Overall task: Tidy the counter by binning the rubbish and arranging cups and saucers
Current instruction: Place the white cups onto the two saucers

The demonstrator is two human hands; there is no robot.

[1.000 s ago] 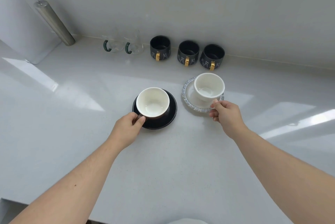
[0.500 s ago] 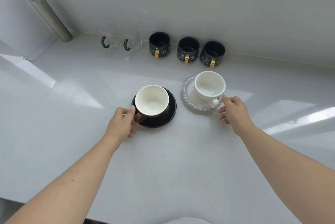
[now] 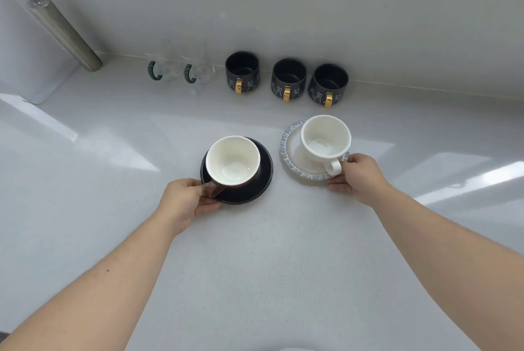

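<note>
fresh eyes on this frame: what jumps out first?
Two cups on saucers mid-counter: left hand grips the black saucer under a brown cup, right hand grips the blue-rimmed saucer under a white cup. Behind, along the wall, three black mugs with gold handles.

White counter (image 3: pixel 255 279), glossy. Black saucer (image 3: pixel 262 177) at centre; pale blue-rimmed saucer (image 3: pixel 292 157) just beside, 3 o'clock. Along back edge, 12 o'clock: three dark mugs (image 3: pixel 289 79). Toward 11: two glass cups (image 3: pixel 181 66). Far 10: steel cylinder (image 3: pixel 63 32), tilted.
</note>
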